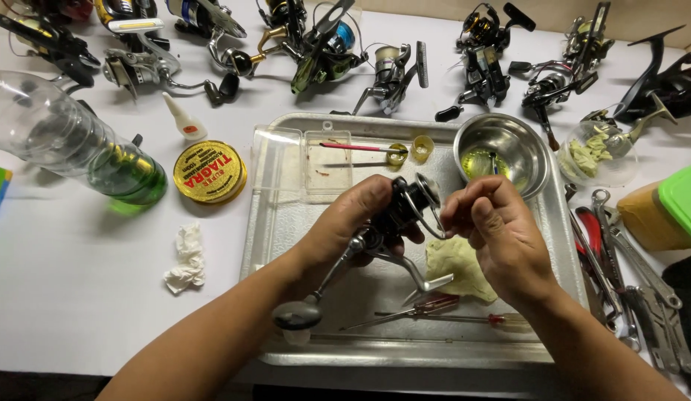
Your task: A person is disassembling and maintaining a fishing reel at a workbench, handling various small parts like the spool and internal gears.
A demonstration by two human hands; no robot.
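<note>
Reels: one black spinning reel [405, 212] in hand above the metal tray [286, 245]; roughly nine more along the table's far edge.
Left hand [353, 219]: fingers curled tight round the reel body — crank handle [301, 312] hangs toward the near tray rim.
Right hand [494, 230]: fingertips pinched narrow at the reel's spool side.
Tray items: one steel bowl [509, 148], one yellow cloth [460, 263], two screwdrivers [427, 306].
Room: bare table at left — wrenches [620, 245] crowd the right edge.
</note>
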